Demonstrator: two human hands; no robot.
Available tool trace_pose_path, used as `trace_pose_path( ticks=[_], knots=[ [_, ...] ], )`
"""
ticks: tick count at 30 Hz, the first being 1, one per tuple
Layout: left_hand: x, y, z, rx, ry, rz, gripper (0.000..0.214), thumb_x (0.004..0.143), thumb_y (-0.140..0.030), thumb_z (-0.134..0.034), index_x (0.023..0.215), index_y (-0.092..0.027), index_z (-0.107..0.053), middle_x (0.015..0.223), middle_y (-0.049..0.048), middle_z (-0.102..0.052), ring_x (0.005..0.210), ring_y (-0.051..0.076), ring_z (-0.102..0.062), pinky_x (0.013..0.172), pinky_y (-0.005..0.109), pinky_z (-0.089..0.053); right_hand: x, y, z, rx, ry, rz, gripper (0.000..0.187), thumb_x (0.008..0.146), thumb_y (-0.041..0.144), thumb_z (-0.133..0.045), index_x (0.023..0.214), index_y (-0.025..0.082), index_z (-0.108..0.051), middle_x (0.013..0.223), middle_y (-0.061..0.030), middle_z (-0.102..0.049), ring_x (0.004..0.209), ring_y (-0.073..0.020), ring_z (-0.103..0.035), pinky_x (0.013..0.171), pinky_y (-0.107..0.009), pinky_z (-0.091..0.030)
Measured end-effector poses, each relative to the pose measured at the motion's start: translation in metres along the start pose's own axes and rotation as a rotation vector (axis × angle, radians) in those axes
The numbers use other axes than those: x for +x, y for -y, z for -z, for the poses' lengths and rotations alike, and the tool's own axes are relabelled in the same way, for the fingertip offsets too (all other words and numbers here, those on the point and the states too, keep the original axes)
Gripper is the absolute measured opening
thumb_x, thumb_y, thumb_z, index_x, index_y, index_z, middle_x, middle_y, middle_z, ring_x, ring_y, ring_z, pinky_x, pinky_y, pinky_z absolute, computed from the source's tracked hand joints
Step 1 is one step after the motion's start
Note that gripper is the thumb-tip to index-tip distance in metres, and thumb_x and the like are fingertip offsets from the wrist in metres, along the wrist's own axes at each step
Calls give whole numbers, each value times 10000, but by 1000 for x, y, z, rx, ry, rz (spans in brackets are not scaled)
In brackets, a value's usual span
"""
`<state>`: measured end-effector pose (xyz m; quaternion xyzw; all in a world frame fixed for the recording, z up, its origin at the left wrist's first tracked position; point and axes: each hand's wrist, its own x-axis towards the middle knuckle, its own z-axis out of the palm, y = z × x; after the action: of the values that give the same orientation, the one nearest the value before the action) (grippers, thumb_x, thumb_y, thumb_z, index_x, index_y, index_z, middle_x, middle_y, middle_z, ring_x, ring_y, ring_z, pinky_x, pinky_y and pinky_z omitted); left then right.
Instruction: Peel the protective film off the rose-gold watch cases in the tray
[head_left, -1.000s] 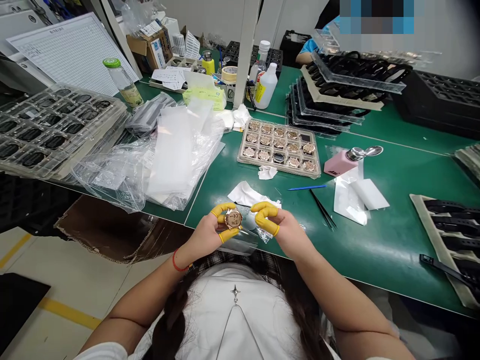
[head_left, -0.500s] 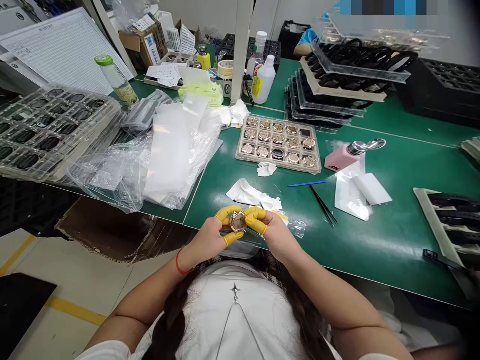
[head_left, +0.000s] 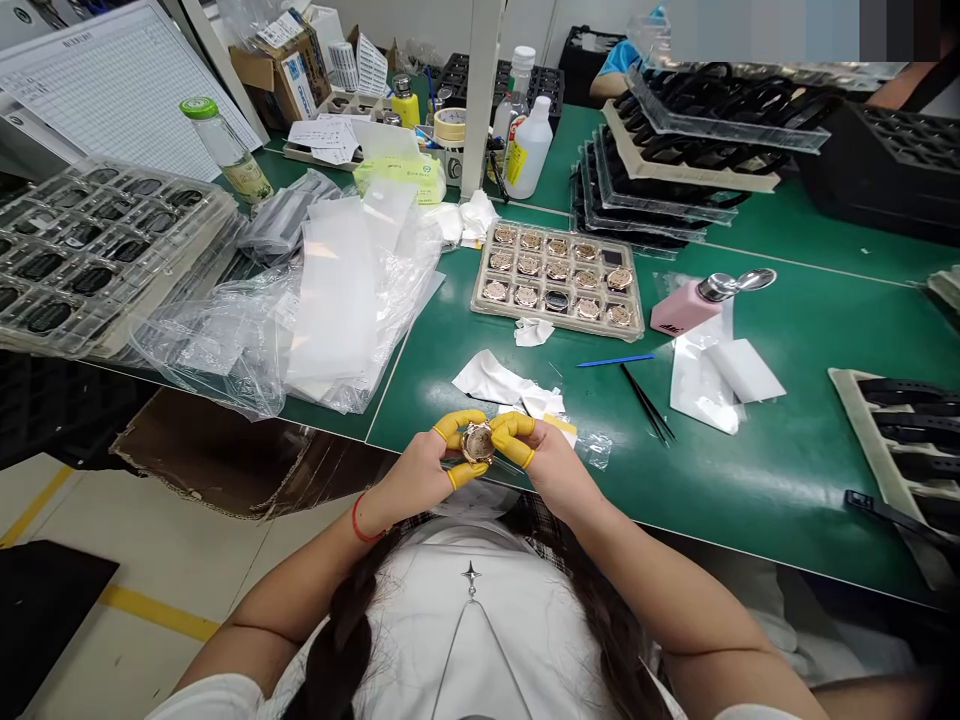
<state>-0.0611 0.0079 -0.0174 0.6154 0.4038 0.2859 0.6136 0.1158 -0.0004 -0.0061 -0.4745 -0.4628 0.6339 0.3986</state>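
A rose-gold watch case (head_left: 477, 443) is held at the near edge of the green table (head_left: 750, 470), just in front of my chest. My left hand (head_left: 427, 465) pinches it from the left with yellow finger cots on thumb and fingers. My right hand (head_left: 536, 460) grips it from the right, also in yellow cots. Both hands are closed on the case. A clear plastic sleeve (head_left: 592, 448) and white wipes (head_left: 499, 382) lie just beyond my hands.
A beige tray (head_left: 557, 323) of several watch cases sits further back. A pink dispenser bottle (head_left: 686, 308), black tweezers (head_left: 646, 403) and a blue stick (head_left: 613, 361) lie to the right. Clear bags (head_left: 330, 300) and stacked trays (head_left: 90, 250) fill the left; strap trays (head_left: 900, 420) lie right.
My right hand moved in from the right and closed on the watch case that my left hand held. Both hands shifted slightly nearer my body.
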Motion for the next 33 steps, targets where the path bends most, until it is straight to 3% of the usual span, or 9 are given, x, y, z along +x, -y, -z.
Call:
trace_pose_path(
  ticks=[3,7,10,13,19,24,26,30,33],
  knots=[
    [0,3,-1,-56,-3,29,493,765,-224,-673,1220,-202,-486,1013,44,-702,904,190,-680,825,287,-529,-2,-1,0,-198,-40,89,170,815,347,-591,743,194,-608,830,-17,-620,820,-165,-563,789,-314,-436],
    [-2,15,-4,-264,-41,138,540,724,-234,-720,1204,-204,-473,1003,52,-696,873,187,-680,804,291,-525,-6,-4,21,-870,-216,306,157,847,297,-542,916,190,-634,966,-74,-648,932,-236,-561,838,-381,-413],
    [-8,31,-10,-394,-8,228,594,745,-260,-706,1247,-188,-397,843,51,-715,773,183,-692,778,320,-530,-10,-13,47,-1362,-279,174,274,829,308,-585,1047,145,-620,1056,-147,-617,909,-280,-562,781,-394,-422],
    [-16,49,-18,-414,19,299,586,805,-306,-634,1289,-190,-323,695,29,-699,667,194,-696,707,353,-550,-15,-23,64,-1602,-266,-24,379,815,355,-615,1099,104,-587,986,-165,-600,807,-271,-572,681,-363,-428],
    [-19,69,-29,-280,-61,239,558,797,-305,-639,1262,-204,-348,753,16,-670,696,190,-698,678,300,-541,-30,-28,53,-1606,-336,-142,272,913,366,-453,959,137,-592,853,-111,-591,679,-225,-566,527,-299,-367],
    [-18,72,-28,-250,-69,185,546,795,-299,-638,1256,-187,-367,786,19,-672,679,168,-681,635,259,-525,-33,-38,14,-1293,-135,361,219,939,252,-405,1041,207,-592,927,-63,-623,846,-184,-555,683,-269,-419],
    [-18,72,-28,-219,-76,166,560,787,-290,-646,1264,-178,-375,760,11,-674,659,159,-668,606,239,-510,-25,-46,-1,-1307,-49,436,209,918,204,-420,991,209,-615,886,-59,-622,812,-184,-524,652,-266,-402],
    [-17,72,-26,-185,-62,153,598,784,-260,-645,1303,-164,-363,698,-6,-662,642,156,-659,590,228,-494,-2,-50,-13,-1400,-26,321,224,861,126,-424,921,193,-629,865,-83,-607,807,-208,-488,614,-285,-374],
    [-18,72,-26,-197,-59,176,575,792,-267,-632,1298,-156,-382,707,7,-662,627,158,-655,580,238,-496,8,-45,-2,-1263,-10,296,225,877,161,-411,929,201,-626,884,-83,-610,849,-217,-498,680,-309,-403]
  ],
)
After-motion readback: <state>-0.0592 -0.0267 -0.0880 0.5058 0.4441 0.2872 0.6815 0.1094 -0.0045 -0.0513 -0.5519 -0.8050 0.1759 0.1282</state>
